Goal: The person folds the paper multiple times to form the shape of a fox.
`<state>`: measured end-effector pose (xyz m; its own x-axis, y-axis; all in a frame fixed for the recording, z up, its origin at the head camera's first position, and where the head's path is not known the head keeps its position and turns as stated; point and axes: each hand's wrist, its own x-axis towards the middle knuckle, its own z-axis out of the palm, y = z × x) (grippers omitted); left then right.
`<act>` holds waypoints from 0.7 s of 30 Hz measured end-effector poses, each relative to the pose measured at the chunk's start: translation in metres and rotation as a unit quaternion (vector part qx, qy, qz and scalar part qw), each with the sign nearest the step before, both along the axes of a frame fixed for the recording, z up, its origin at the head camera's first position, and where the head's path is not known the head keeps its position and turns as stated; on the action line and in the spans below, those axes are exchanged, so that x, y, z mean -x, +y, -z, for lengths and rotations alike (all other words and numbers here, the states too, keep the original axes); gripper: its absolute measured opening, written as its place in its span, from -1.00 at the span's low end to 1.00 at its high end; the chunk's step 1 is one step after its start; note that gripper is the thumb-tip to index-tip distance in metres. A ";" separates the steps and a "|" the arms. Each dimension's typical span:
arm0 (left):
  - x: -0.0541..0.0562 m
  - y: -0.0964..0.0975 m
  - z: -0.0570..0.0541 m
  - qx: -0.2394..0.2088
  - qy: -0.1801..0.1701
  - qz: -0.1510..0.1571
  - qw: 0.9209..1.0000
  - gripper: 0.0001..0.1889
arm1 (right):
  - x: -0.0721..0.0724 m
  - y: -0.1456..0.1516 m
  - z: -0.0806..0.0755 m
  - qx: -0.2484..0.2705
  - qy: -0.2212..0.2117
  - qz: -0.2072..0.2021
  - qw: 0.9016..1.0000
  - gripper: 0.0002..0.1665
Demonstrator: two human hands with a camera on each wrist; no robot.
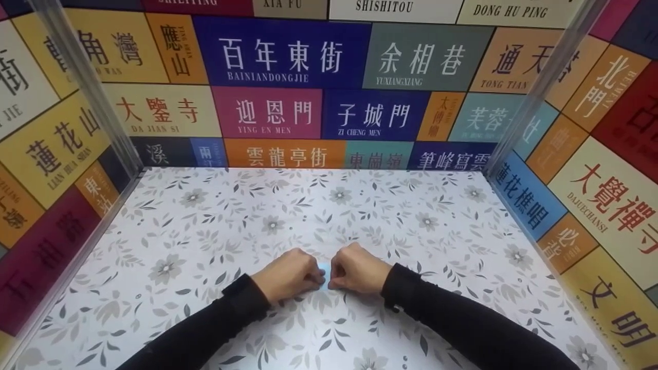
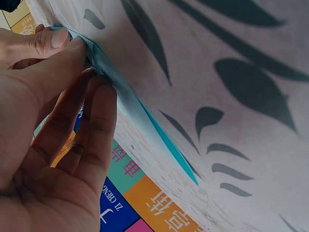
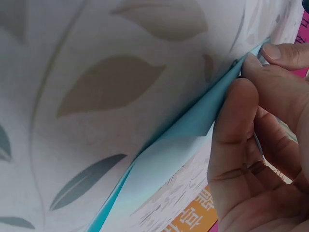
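Observation:
A small light-blue sheet of paper (image 1: 324, 276) lies low over the flowered tabletop, mostly hidden between the two hands in the head view. My left hand (image 1: 289, 276) pinches its left part between thumb and curled fingers. From the other side, my right hand (image 1: 360, 273) pinches it too, knuckles close to the left hand's. In the left wrist view the paper (image 2: 126, 104) shows as a narrow folded strip ending in a sharp point. A folded flap with a corner shows on the paper (image 3: 193, 121) in the right wrist view, right at the fingertips.
The white tabletop (image 1: 216, 226) carries a grey leaf and flower print. Colourful panels with Chinese lettering stand behind it (image 1: 280, 51), on the left (image 1: 61, 139) and on the right (image 1: 591, 200). Clear corner strips join the panels.

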<state>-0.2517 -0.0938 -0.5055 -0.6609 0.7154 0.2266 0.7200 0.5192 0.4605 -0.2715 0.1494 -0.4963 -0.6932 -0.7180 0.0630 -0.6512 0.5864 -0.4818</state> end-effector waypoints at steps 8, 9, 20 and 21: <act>0.001 -0.001 -0.001 0.004 -0.007 0.004 1.000 -0.81 | 0.002 -0.001 -0.002 -0.003 -0.007 -0.005 1.000 -0.82; 0.001 -0.002 -0.001 0.005 -0.008 0.005 1.000 -0.81 | 0.002 -0.001 -0.002 -0.003 -0.007 -0.005 1.000 -0.82; 0.001 0.001 -0.004 0.018 -0.007 -0.002 1.000 -0.81 | 0.003 0.003 0.000 -0.009 -0.002 -0.008 1.000 -0.82; 0.001 0.001 -0.004 0.017 -0.008 -0.002 1.000 -0.81 | 0.003 0.004 0.000 -0.011 0.001 -0.008 1.000 -0.82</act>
